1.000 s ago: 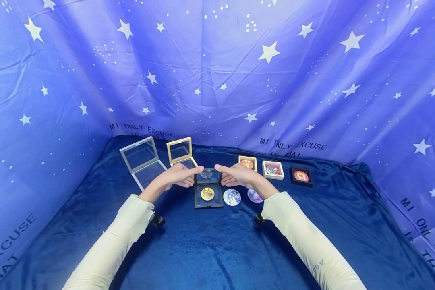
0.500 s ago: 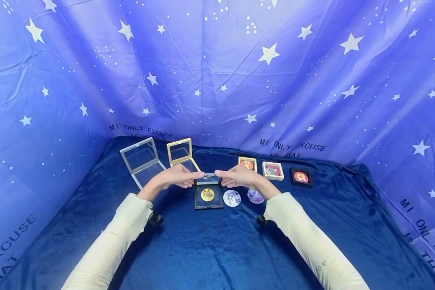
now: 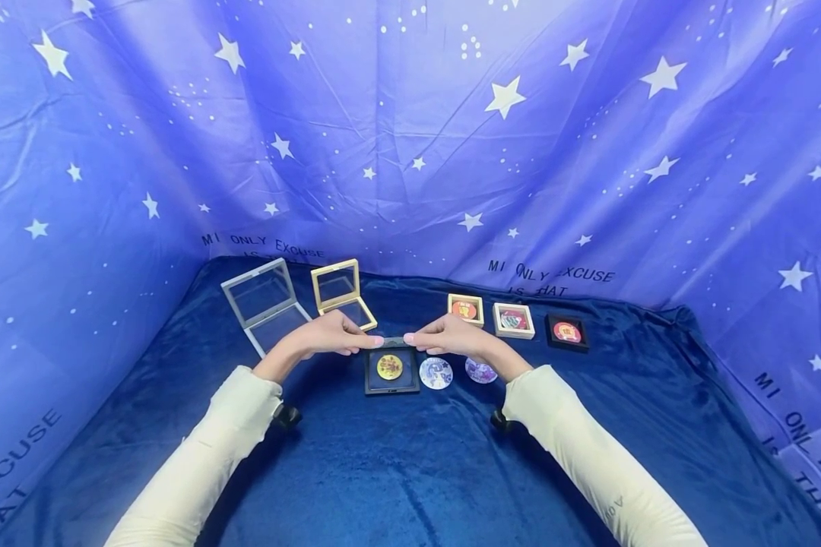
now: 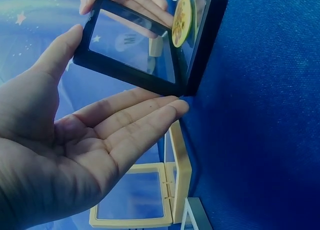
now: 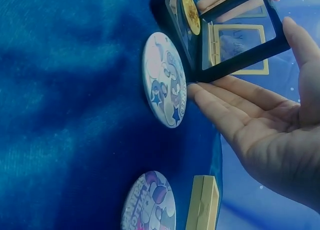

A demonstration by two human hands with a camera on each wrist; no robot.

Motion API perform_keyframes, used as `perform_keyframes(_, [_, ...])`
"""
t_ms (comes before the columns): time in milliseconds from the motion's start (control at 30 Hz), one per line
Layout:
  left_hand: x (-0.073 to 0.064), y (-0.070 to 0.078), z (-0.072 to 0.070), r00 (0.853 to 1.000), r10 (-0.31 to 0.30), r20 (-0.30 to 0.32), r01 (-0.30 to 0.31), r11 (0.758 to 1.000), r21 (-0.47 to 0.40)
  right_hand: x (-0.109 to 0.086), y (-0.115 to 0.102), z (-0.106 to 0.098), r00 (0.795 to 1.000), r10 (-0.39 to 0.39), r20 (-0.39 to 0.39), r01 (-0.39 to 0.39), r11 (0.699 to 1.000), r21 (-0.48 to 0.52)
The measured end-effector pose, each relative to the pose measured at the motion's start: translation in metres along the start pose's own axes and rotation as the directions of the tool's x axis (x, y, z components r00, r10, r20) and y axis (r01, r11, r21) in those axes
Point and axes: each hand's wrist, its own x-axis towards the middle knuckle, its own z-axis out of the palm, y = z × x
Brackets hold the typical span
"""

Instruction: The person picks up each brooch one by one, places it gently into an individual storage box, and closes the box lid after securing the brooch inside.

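Note:
A black display case (image 3: 391, 382) lies on the blue cloth with its lid (image 4: 132, 44) raised at a slant. Inside the base, on clear film, is a round yellow badge (image 3: 390, 367). My left hand (image 3: 331, 332) touches the lid's left top corner with its thumb; its straight fingers (image 4: 140, 127) reach toward the hinge. Mirroring it, my right hand (image 3: 448, 334) touches the other top corner by the thumb, fingers extended by the hinge. Just right of the case lies a white-and-blue round badge (image 3: 436, 373), and beyond it a purple one (image 3: 481, 370), below my right hand.
Opened grey (image 3: 258, 289) and yellow (image 3: 337, 282) cases stand back left. Along the back right sit a cream case (image 3: 480, 300), a white case (image 3: 514, 333) and a black case (image 3: 567, 346), each holding a badge. A starry curtain (image 3: 410, 114) surrounds the cloth.
The black case's lid has tilted from nearly upright down toward its base, with both thumbs moving along at its top edge. The badges have stayed in place.

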Motion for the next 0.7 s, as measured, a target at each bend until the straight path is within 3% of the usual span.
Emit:
perform_keyframes(333, [-0.0012, -0.0031, 0.0047, 0.997, 0.070, -0.014, -0.069, 0.995, 0.076, -0.0022, 0.0053, 0.0038, 0.998, -0.055, -0.038, 0.048, 0.985, -0.163])
perform_keyframes(700, [-0.0008, -0.0060, 0.0091, 0.991, 0.123, -0.052, -0.112, 0.978, 0.177, -0.0033, 0.0092, 0.0087, 0.994, -0.078, -0.076, 0.065, 0.986, -0.154])
